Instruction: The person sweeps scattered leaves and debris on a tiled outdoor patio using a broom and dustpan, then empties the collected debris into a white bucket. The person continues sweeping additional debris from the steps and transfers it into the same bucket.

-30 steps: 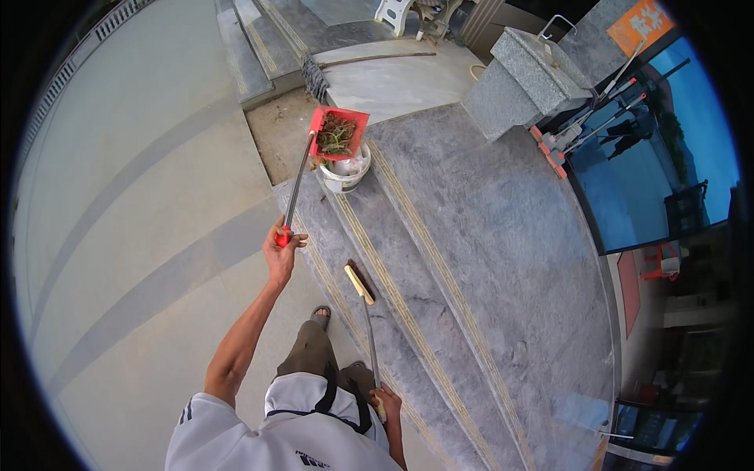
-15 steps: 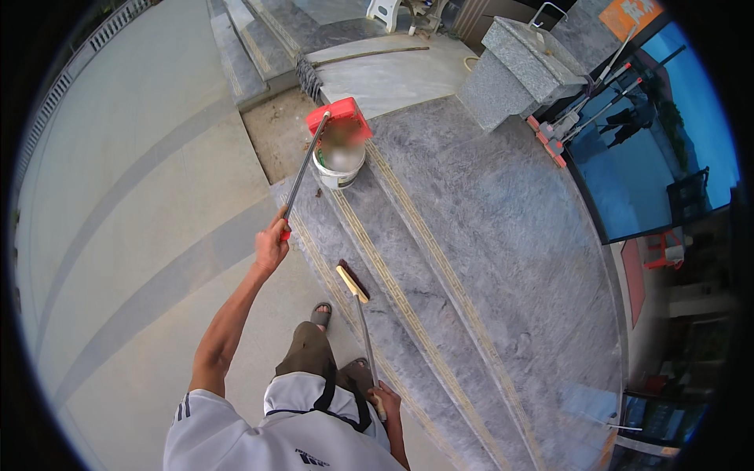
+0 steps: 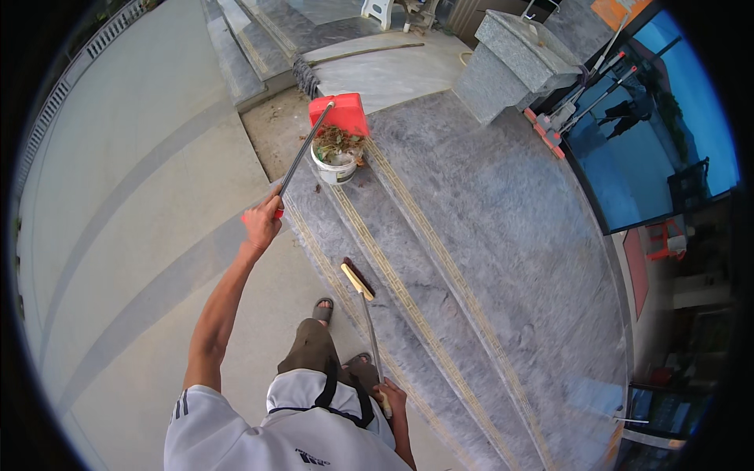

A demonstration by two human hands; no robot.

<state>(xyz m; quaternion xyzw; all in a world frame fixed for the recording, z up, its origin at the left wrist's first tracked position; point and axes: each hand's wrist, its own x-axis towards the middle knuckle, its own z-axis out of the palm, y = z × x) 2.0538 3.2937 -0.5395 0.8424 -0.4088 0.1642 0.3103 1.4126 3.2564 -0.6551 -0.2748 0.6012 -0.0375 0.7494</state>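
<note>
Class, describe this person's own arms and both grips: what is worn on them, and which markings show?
The left arm has a short, whitish sleeve with dark stripes near its edge. The left grip and right grip are ungloved human hands. No watch shows on the left wrist. The right sleeve cannot be made out.

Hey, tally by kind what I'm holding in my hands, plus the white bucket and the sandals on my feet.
Red dustpan, in the left hand: 1
Broom, in the right hand: 1
White bucket: 1
Sandals: 2
Total: 5
</note>
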